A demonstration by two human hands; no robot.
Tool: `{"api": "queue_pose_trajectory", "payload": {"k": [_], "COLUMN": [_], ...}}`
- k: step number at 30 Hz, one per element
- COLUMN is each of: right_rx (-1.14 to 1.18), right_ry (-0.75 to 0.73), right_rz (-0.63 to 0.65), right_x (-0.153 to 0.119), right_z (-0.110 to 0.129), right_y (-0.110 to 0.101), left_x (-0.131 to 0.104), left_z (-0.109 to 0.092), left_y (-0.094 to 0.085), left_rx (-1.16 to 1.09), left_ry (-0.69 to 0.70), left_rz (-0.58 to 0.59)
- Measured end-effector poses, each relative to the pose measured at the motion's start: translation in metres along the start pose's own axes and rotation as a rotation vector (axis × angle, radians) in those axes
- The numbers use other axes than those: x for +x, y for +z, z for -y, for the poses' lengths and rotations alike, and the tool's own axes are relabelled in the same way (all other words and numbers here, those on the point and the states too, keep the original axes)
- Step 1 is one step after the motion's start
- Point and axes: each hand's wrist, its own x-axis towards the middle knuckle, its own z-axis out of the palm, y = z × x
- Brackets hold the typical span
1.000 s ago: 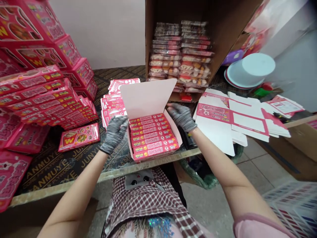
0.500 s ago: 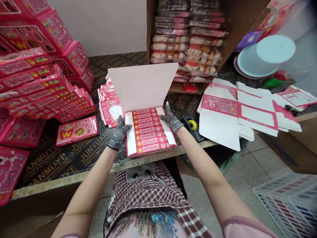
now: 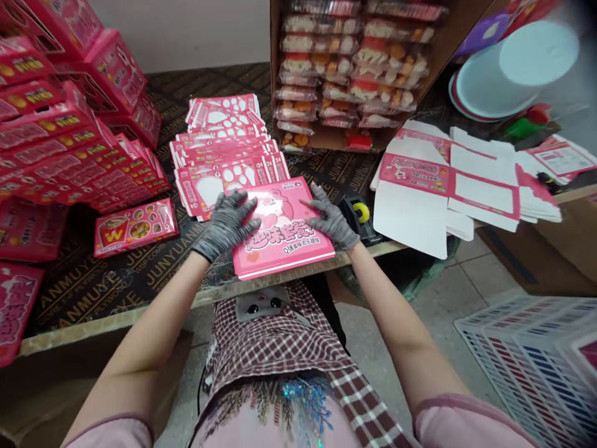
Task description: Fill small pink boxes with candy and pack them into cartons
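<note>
A pink display box (image 3: 275, 249) sits at the table's front edge with its lid down over its contents. My left hand (image 3: 228, 224), in a grey glove, lies on the lid's left side with fingers spread. On the right side of the lid rests my right hand (image 3: 332, 218), also gloved, fingers apart and the thumb toward the middle. Flat printed cartons (image 3: 224, 149) lie stacked just behind the box. Beside my right hand stands a black tape dispenser (image 3: 359, 218) with a yellow roll.
Stacked pink boxes (image 3: 69, 149) rise at the left, with a single small box (image 3: 135, 227) before them. An open brown carton (image 3: 347, 74) holds bagged items. Unfolded cartons (image 3: 415, 211) overhang the edge at right, near a pale blue tub (image 3: 504, 74). White crates (image 3: 522, 354) stand on the floor.
The box's raised lid has come down and now covers the row of small pink packs. Both hands have moved from the box's sides onto the lid.
</note>
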Motion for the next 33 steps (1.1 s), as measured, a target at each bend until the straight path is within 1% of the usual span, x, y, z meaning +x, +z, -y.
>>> {"api": "queue_pose_trajectory", "payload": {"k": [2, 4, 6, 9, 12, 15, 18, 20, 23, 26, 29, 31, 33], "right_rx": [-0.155, -0.262, -0.347, -0.423, -0.504, -0.583, -0.614, -0.591, -0.479, -0.373, -0.347, -0.360, -0.385], "right_ry": [-0.080, -0.133, -0.172, -0.243, -0.292, -0.310, -0.351, -0.396, -0.480, -0.538, -0.568, -0.561, -0.526], "right_rz": [0.084, 0.132, 0.159, 0.225, 0.317, 0.363, 0.328, 0.285, 0.220, 0.190, 0.212, 0.215, 0.189], "right_x": [-0.028, -0.052, -0.066, -0.069, -0.061, -0.058, -0.062, -0.062, -0.053, -0.040, -0.036, -0.044, -0.059], "right_z": [0.009, 0.015, 0.019, 0.021, 0.024, 0.031, 0.038, 0.039, 0.035, 0.030, 0.027, 0.027, 0.026], "right_y": [-0.009, -0.016, -0.020, -0.027, -0.032, -0.032, -0.026, -0.024, -0.027, -0.036, -0.041, -0.037, -0.029], "left_x": [-0.034, -0.067, -0.093, -0.112, -0.117, -0.117, -0.113, -0.108, -0.099, -0.095, -0.103, -0.112, -0.117], "left_z": [-0.026, -0.047, -0.058, -0.060, -0.056, -0.055, -0.054, -0.054, -0.059, -0.065, -0.066, -0.064, -0.064], "left_y": [0.016, 0.023, 0.020, 0.009, 0.004, 0.007, 0.009, 0.007, 0.005, 0.009, 0.015, 0.014, 0.011], "left_rx": [0.179, 0.301, 0.342, 0.343, 0.319, 0.346, 0.384, 0.348, 0.233, 0.186, 0.226, 0.268, 0.336], "left_ry": [0.058, 0.135, 0.189, 0.228, 0.250, 0.277, 0.321, 0.321, 0.251, 0.194, 0.171, 0.190, 0.238], "left_rz": [0.034, 0.045, 0.032, 0.020, 0.035, -0.018, -0.098, -0.112, -0.116, -0.141, -0.136, -0.113, -0.108]}}
